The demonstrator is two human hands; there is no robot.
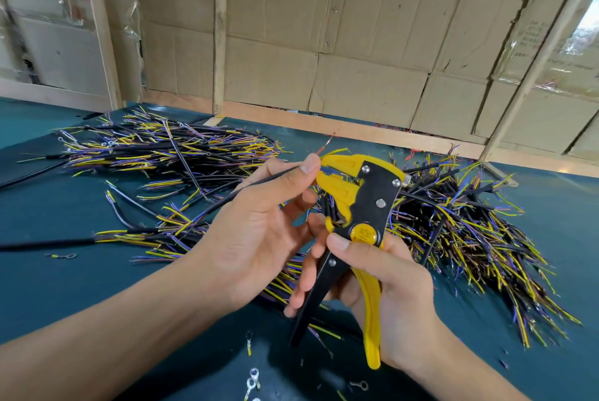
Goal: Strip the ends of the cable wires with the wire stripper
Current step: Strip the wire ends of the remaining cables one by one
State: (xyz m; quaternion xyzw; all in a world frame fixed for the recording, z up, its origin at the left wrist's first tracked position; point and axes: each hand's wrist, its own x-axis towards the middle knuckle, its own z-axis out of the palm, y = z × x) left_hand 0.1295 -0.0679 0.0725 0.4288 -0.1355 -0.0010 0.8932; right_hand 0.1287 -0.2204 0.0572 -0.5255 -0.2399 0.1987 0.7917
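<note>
Toward the far left corner of the green worktop (pixel 48 287) lies a spread heap of cables (pixel 168 148), black sheaths with yellow, blue and purple wires fanning from their ends, close enough to draw from.

Just right of it, near the middle, the left hand (pixel 259 225) pinches one black cable (pixel 207 206) between thumb and forefinger right at its end, the other fingers loosely curled beneath. Gripping so close to the tip probably keeps the thin wires stiff enough to steer. The cable's loose length trails back left over the worktop.

The wire stripper (pixel 356 206) meets that pinch: its yellow head receives the wires, and a reddish wire pokes out beyond it. Whether the jaws have bitten yet I cannot tell.

The right hand (pixel 389 290) wraps the yellow and black handles, thumb pressed below the round pivot, a hold ready to squeeze.

Along the right side sits a second, denser heap (pixel 470 232). At the near edge lie small ring terminals (pixel 252 381) and trimmed scraps.
</note>
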